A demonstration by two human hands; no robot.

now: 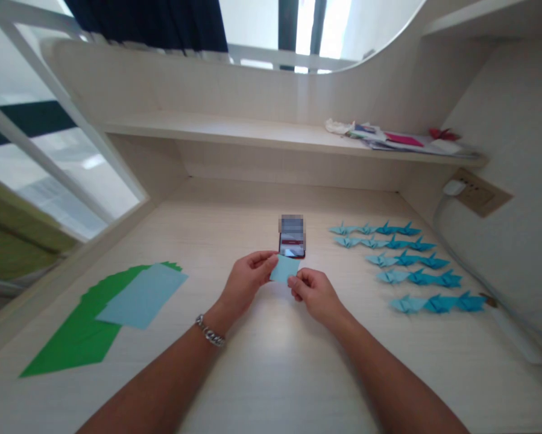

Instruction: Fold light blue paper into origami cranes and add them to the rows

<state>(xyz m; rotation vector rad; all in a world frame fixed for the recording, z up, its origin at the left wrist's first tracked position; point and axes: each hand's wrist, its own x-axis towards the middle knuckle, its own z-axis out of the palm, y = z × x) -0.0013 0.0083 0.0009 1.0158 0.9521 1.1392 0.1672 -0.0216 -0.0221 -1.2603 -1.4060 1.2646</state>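
Note:
Between my hands is a small light blue square of paper (284,269), held up over the desk. My left hand (251,274) pinches its left side, thumb on top. The lower right corner is gripped between the thumb and fingers of my right hand (313,290). Just beyond the paper a phone (292,236) with a lit screen is partly covered by it. To the left lie light blue paper sheets (144,295) on top of fanned green paper sheets (72,337). Rows of folded blue paper cranes (440,303) stand on the right, shading from pale to deeper blue.
A shelf (252,134) runs along the back, with papers and a pink item (404,140) at its right. A white plug sits in the wall socket (478,194), and its cable (438,211) trails down the right edge. White bars (72,126) border the left side.

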